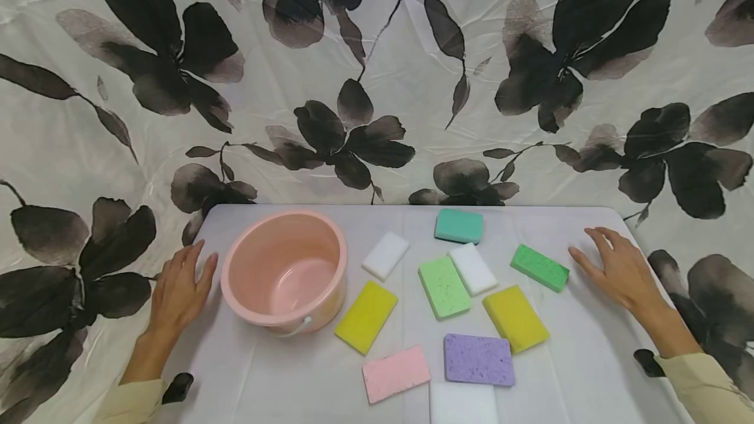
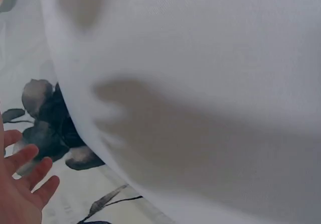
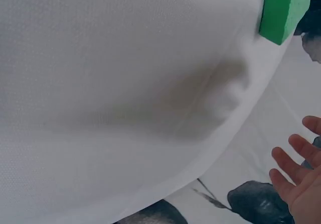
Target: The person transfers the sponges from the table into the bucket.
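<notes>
My left hand [image 1: 179,290] hovers at the table's left edge with relaxed fingers, just left of a pink bucket [image 1: 318,306] with a pale handle. In the left wrist view that hand [image 2: 25,184] shows spread fingers holding nothing. My right hand [image 1: 618,270] is over the right edge, fingers loosely bent and holding nothing, nearest to a dark green sponge [image 1: 539,268]. The right wrist view shows the same green sponge [image 3: 281,10] at the top right, apart from the fingers. Inside the bucket only bare pink wall and floor show.
Sponges lie mid-table: teal [image 1: 459,226], light green [image 1: 444,287], yellow [image 1: 366,317], another yellow [image 1: 516,319], purple [image 1: 478,359], pink [image 1: 396,373], and white blocks [image 1: 385,255], one partly under the purple sponge. A flowered cloth [image 1: 247,103] hangs behind the white table [image 1: 283,378].
</notes>
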The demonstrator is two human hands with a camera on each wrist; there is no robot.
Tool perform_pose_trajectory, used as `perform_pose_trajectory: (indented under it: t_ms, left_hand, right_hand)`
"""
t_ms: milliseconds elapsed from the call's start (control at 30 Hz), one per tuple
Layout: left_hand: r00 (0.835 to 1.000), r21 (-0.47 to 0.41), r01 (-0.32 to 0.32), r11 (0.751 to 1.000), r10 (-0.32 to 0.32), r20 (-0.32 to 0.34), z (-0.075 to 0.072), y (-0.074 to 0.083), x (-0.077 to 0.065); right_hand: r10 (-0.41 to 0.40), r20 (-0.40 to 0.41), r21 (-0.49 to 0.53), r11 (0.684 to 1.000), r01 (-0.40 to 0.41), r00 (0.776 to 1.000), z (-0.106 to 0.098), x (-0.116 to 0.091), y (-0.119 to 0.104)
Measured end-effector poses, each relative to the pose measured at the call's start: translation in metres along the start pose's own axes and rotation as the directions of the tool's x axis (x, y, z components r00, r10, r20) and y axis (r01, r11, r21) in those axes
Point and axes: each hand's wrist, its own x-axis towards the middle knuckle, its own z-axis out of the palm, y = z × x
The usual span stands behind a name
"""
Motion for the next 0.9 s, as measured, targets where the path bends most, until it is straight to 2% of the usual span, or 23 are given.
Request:
perform_pose_trajectory:
  t_ms: [200, 400, 500, 733, 900]
  left_hand:
    - [0.998, -0.111, 0.016, 0.994, -0.022, -0.054, -0.001, 0.008, 0.01]
    - [0.992, -0.189, -0.023, 0.982, -0.001, -0.126, 0.0, 0.016, 0.022]
    - [0.988, -0.225, -0.032, 0.974, -0.003, -0.156, -0.003, 0.02, 0.021]
    - [0.984, -0.333, 0.014, 0.943, -0.073, -0.165, -0.012, 0.035, 0.017]
    - [0.985, -0.435, 0.056, 0.899, -0.12, -0.122, -0.019, 0.047, 0.012]
  right_hand:
    - [0.02, -0.007, 0.026, 0.999, -0.02, 1.0, 0.002, 0.005, -0.011]
    - [0.024, -0.014, 0.061, 0.998, -0.024, 1.0, 0.006, 0.006, -0.02]
    - [0.023, -0.003, 0.075, 0.997, -0.023, 1.0, 0.007, 0.005, -0.025]
    - [0.03, 0.035, 0.119, 0.992, -0.034, 0.999, 0.01, 0.006, -0.037]
    - [0.043, 0.068, 0.155, 0.987, -0.053, 0.997, 0.012, 0.006, -0.046]
